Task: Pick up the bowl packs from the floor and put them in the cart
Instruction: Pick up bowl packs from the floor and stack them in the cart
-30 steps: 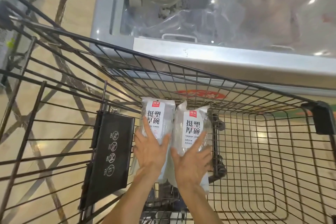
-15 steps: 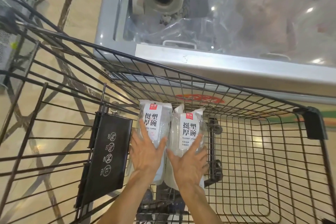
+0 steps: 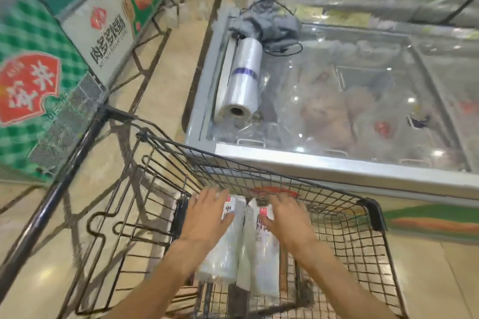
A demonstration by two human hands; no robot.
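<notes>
Low in the frame's centre, two bowl packs [image 3: 242, 243] lie side by side on the cart [image 3: 373, 211] floor, likely so neither rolls. Above them the left hand [image 3: 207, 217] and right hand [image 3: 287, 217] hover palms down, fingers [image 3: 216, 195] spread and straight, gripping nothing, forearms reaching from the bottom edge

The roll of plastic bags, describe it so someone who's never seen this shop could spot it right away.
Start at the glass-topped chest freezer just beyond the black wire cart. On its lid, along the left edge, lies the roll of plastic bags, its open cardboard core facing the cart. Unlike the crumpled grey cloth behind it, it is a smooth, clear-white cylinder with a dark blue band around its middle.
</notes>
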